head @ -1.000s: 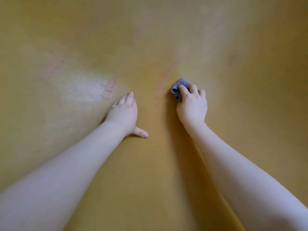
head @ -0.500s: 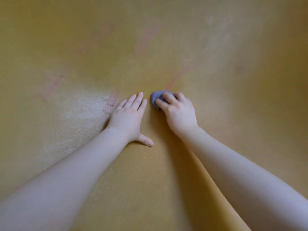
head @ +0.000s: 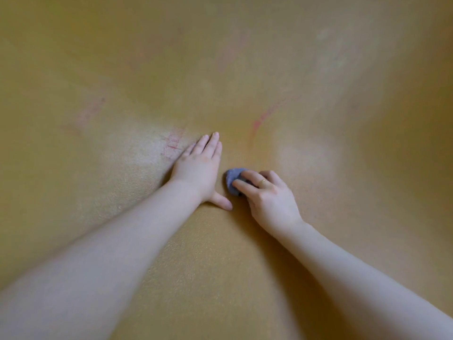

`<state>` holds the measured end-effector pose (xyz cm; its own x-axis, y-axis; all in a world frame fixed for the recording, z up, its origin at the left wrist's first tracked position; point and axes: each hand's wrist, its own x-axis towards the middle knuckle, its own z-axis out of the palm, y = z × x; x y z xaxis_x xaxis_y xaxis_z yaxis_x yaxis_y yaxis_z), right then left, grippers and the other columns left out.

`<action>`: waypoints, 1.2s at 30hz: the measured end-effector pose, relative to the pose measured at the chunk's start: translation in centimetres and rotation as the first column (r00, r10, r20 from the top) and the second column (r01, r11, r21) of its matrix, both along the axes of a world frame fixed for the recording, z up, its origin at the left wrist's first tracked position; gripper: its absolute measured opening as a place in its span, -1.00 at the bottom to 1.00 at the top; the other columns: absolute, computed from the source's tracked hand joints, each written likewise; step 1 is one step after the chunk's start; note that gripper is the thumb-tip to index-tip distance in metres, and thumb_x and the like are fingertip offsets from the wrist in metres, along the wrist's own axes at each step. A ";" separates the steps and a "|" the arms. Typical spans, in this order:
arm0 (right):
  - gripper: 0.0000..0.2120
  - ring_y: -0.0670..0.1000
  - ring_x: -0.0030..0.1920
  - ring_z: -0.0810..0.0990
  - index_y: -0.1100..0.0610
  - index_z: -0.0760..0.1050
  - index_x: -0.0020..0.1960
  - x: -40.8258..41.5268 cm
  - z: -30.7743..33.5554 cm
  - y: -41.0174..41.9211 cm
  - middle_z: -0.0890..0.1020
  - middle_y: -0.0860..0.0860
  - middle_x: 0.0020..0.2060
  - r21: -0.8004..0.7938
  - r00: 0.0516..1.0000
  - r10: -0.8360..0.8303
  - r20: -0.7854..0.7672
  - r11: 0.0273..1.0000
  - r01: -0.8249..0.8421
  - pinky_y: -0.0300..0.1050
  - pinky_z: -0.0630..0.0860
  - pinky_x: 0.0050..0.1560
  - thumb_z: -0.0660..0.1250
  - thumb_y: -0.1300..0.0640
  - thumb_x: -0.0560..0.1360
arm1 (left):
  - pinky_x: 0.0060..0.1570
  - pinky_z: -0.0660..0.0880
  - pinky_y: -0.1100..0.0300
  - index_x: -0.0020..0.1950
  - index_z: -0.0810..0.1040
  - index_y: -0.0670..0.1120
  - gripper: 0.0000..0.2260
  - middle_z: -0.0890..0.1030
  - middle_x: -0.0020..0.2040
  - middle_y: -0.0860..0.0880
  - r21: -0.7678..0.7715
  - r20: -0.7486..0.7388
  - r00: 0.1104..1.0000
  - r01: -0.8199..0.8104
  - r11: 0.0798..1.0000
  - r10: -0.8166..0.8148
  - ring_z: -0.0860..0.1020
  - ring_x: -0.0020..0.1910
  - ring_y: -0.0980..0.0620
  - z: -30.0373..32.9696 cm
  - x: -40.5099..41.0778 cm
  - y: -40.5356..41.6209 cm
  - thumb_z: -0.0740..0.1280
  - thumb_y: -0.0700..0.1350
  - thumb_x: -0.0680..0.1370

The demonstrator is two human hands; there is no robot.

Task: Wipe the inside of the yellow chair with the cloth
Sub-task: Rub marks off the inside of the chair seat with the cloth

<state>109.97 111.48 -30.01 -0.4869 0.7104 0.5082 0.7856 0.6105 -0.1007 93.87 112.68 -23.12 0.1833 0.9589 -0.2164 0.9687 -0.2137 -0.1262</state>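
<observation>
The yellow chair's curved inner surface point(head: 245, 69) fills the whole view. My right hand point(head: 269, 200) presses a small bunched blue-grey cloth point(head: 232, 179) against it, fingers curled over the cloth, a ring on one finger. Only the cloth's left part shows past my fingertips. My left hand point(head: 198, 168) lies flat on the chair just left of the cloth, fingers together and pointing up, thumb spread toward my right hand. Its palm holds nothing.
Red marks show on the yellow surface: scribbles point(head: 171, 143) beside my left fingers, a long streak point(head: 259, 121) above the cloth, and a faint smear point(head: 85, 114) at the left. Pale worn patches flank both hands.
My right hand has dragged the cloth down and leftward from beside the red streak to just by my left thumb. My left hand has stayed flat on the surface.
</observation>
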 end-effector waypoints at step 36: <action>-0.58 0.23 -0.16 0.58 0.14 0.67 -0.09 -0.9 1.9 3.6 0.67 0.11 -0.08 0.008 0.983 -0.131 -0.127 0.991 0.133 -0.04 0.59 -0.30 0.05 0.25 0.32 | 0.46 -0.18 0.09 0.52 -0.25 -0.19 0.18 -0.32 0.51 -0.11 -0.068 -0.051 0.999 -0.015 0.998 0.011 -0.23 0.51 -0.06 0.4 0.5 0.1 0.34 0.41 0.25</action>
